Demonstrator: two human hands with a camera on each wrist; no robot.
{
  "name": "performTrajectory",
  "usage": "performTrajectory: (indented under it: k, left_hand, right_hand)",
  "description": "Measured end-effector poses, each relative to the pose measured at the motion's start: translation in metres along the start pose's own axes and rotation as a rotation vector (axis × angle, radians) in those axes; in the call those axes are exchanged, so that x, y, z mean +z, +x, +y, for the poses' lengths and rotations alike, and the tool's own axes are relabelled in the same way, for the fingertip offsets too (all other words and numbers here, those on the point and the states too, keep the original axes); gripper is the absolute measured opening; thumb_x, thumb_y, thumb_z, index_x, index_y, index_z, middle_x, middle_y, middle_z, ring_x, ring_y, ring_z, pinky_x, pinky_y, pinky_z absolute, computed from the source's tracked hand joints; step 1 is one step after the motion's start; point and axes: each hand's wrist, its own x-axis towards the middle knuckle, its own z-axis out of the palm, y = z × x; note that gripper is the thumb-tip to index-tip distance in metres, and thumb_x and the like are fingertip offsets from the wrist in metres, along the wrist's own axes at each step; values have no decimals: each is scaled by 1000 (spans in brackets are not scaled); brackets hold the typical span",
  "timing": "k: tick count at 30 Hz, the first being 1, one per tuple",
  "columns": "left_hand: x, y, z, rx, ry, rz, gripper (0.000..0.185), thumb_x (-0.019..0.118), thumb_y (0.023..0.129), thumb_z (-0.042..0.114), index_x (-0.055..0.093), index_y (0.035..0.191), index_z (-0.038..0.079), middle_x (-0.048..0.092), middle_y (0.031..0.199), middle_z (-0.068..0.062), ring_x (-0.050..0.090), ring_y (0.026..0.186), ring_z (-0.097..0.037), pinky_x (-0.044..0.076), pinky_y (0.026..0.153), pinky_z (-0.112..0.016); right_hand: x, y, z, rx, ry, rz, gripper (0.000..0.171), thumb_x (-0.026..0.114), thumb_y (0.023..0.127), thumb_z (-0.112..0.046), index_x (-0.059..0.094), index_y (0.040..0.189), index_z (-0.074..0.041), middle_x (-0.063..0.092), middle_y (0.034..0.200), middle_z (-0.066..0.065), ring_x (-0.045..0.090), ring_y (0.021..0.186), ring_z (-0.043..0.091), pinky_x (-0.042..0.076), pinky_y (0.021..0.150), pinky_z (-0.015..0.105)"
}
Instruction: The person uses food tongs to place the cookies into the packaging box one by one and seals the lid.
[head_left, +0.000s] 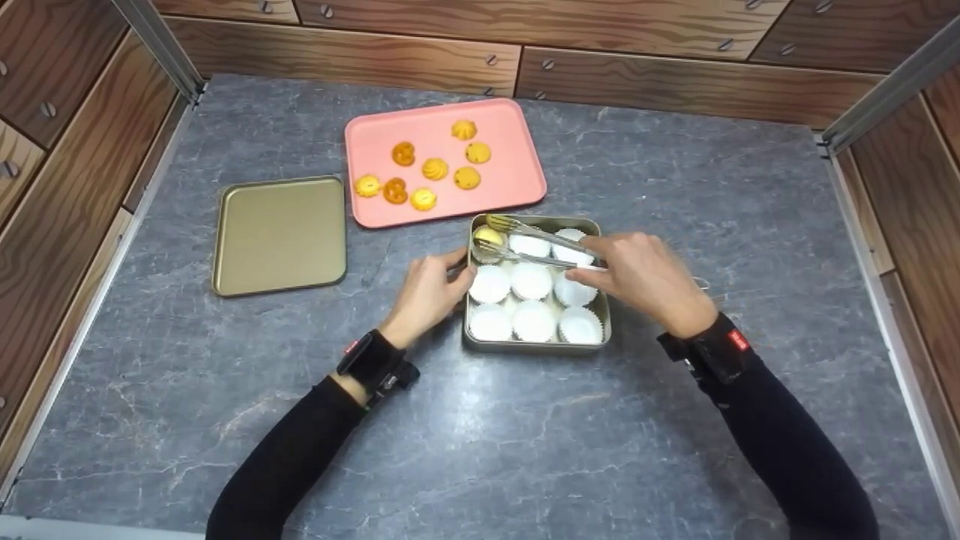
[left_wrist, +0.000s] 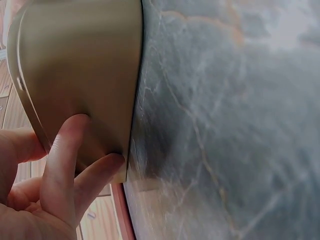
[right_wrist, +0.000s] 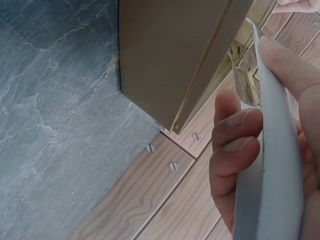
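A rectangular gold tin [head_left: 536, 346] holds rows of white paper cups [head_left: 532, 282]. A yellow cookie [head_left: 490, 235] lies in the back left cup. My right hand [head_left: 646, 276] grips metal tongs [head_left: 544, 231], thumb on one arm and curled fingers on the other, as the right wrist view shows. The tongs' spread tips are over the back left cup, one on either side of the cookie; contact cannot be told. At the tin's left wall is my left hand [head_left: 427, 294]; its fingertips [left_wrist: 75, 125] press the outer side in the left wrist view.
Behind the tin, a pink tray [head_left: 517, 180] carries several cookies, some yellow, some pretzel-shaped. A flat gold lid [head_left: 281, 236] lies on the grey marbled table [head_left: 465, 442], left of the tray. Wood-patterned panels [head_left: 390, 52] bound the table's back and sides.
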Motion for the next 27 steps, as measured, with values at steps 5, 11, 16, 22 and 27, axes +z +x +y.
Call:
performTrajectory:
  k: [5,11,16,22,27]
  left_hand:
    - [0,0,0,10,7,8,48,66,101,22,57,143,-1,71,74,-9,45,38,-8,39,34,-22]
    - [0,-1,0,-8,-18,-1,49,66,101,22,56,144,0,66,64,-8,43,38,-8,36,33,-22]
    - [-1,-5,-2,-41,-25,-16,49,63,104,28,57,144,1,64,64,-11,43,41,-8,37,35,-21]
    - [-2,-9,-3,-68,-28,-53,56,66,100,30,54,147,2,60,59,-7,41,38,-9,36,33,-22]
    - [-2,-8,-3,-27,-14,-43,52,64,100,23,54,145,-1,61,62,-3,40,43,-7,37,37,-20]
  right_hand:
    - [2,1,0,17,-1,-15,38,79,91,-40,74,108,-6,69,79,5,56,61,19,51,53,40]
    - [3,0,1,33,27,-34,45,78,93,-42,73,117,-4,76,94,11,63,67,21,56,58,44]
    - [1,-2,1,48,58,-47,49,70,98,-47,71,120,-3,73,91,9,61,68,21,56,60,41]
    - [-5,0,-1,86,64,-40,57,54,105,-52,65,130,-2,65,81,5,54,58,18,48,50,34]
    - [-12,13,-2,134,39,-15,63,56,103,-54,62,136,-1,64,77,6,51,54,18,44,44,32]
